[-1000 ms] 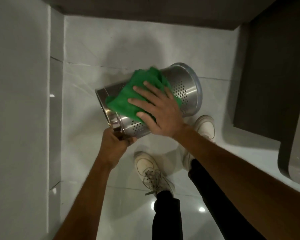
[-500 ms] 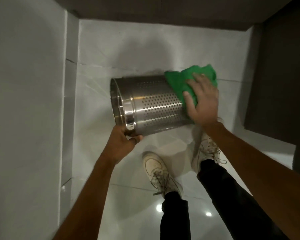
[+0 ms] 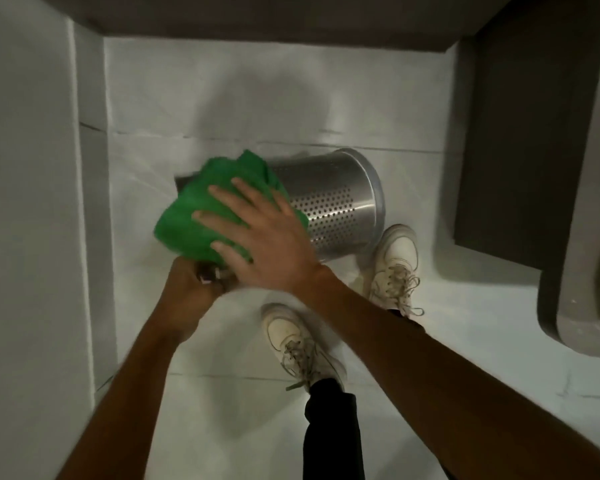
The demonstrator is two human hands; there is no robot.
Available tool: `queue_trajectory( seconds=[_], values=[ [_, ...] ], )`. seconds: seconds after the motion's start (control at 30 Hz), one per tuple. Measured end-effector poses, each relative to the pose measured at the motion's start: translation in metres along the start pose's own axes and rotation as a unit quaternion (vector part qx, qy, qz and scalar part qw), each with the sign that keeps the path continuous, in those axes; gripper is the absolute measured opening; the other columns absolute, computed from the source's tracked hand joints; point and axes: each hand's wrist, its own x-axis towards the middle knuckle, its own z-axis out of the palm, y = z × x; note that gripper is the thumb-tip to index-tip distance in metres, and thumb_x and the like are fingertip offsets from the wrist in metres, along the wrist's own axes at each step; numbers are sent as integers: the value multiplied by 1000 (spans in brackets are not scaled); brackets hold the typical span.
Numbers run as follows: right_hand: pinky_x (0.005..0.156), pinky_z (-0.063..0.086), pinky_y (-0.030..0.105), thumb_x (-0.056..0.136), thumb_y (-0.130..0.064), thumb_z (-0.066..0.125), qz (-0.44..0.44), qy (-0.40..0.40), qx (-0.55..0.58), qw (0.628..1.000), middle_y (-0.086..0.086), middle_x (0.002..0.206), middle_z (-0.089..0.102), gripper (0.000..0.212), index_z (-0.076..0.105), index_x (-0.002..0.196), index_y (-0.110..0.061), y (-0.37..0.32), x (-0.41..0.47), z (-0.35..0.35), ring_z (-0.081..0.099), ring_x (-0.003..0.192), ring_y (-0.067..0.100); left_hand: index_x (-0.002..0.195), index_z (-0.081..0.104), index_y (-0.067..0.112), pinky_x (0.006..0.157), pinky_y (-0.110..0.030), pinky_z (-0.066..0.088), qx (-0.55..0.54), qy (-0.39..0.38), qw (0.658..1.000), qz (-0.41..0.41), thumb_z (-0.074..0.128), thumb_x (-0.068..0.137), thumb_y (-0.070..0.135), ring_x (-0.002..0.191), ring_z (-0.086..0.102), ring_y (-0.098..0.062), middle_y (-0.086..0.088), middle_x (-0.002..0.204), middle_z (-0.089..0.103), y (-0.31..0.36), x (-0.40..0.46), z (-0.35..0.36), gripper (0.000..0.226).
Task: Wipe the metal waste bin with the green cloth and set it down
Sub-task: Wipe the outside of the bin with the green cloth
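Observation:
The perforated metal waste bin (image 3: 333,202) is held on its side in the air above the floor, its closed base pointing right. My left hand (image 3: 191,292) grips the bin's rim at its left, open end. The green cloth (image 3: 201,216) lies bunched over the bin's left half and hides the rim there. My right hand (image 3: 260,240) presses flat on the cloth, fingers spread and pointing left.
A white tiled floor (image 3: 222,98) lies below, with a white wall (image 3: 25,202) close on the left. Dark furniture (image 3: 520,133) stands at the right and a dark edge runs along the top. My two white shoes (image 3: 298,341) stand just under the bin.
My right hand has swept the green cloth from the bin's base end on the right back to its rim end on the left. The bin has tilted slightly; my left hand keeps its grip.

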Motion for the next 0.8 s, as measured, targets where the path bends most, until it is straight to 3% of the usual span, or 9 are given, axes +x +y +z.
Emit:
queue_trajectory(
  seconds=[0.07,0.13,0.23,0.3,0.37,0.47,0.6,0.7,0.8],
  values=[
    [125,30,55,100,-46,45,115,12,-39,993,6,149,62,46,64,139,-30,36,-15,-3,50,145,33,102,76,36,84,-42,59,-44,3,998,-36,78,77,14,110,70,-29,6,109,79,4,6,-12,33],
    [122,37,58,101,-44,44,238,42,-59,969,6,149,62,45,66,137,-28,76,-31,-11,48,147,33,108,74,37,88,-49,58,-59,-4,998,-38,72,83,20,112,70,-30,1,117,77,9,9,-18,31],
    [120,39,55,101,-42,48,361,93,-38,927,8,154,57,44,65,138,-25,114,-44,-23,47,148,33,113,73,29,83,-31,61,-39,-25,999,-15,72,85,10,108,72,-17,5,114,77,9,2,-6,33],
    [121,38,53,102,-46,45,390,89,-38,916,6,154,58,46,66,138,-25,114,-46,-24,47,148,31,106,73,30,78,-20,60,0,-16,1000,-6,74,82,-4,102,73,-8,17,103,79,1,-5,3,41],
    [124,33,55,103,-51,41,385,53,-44,921,1,155,57,49,63,140,-29,97,-46,-23,43,151,28,96,73,32,76,-17,60,23,1,1000,-17,78,77,-6,94,73,-1,24,91,79,-6,-8,5,43],
    [125,29,56,103,-55,37,344,17,-20,939,-1,154,58,50,62,140,-33,57,-31,-18,43,151,26,88,75,27,68,-14,58,16,-3,1000,-19,82,73,-3,85,75,-1,19,85,80,-7,-2,5,34],
    [121,32,49,97,-52,54,155,54,11,986,3,142,68,44,71,131,-28,-18,2,4,55,139,31,82,78,36,68,-19,59,60,-10,998,18,84,69,-5,76,75,-2,19,80,80,-6,-4,8,43],
    [119,33,50,93,-47,63,67,56,49,995,2,143,67,40,73,127,-28,-36,14,8,56,139,32,79,77,46,68,-12,56,99,0,994,42,84,69,-9,77,73,4,27,80,77,-7,-11,9,57],
    [121,36,53,99,-41,56,144,27,35,989,4,136,71,38,73,127,-24,4,-2,-6,59,135,30,79,78,35,74,-22,60,55,58,997,-13,85,66,-10,82,75,-4,21,80,79,-15,-9,9,48]
  ],
)
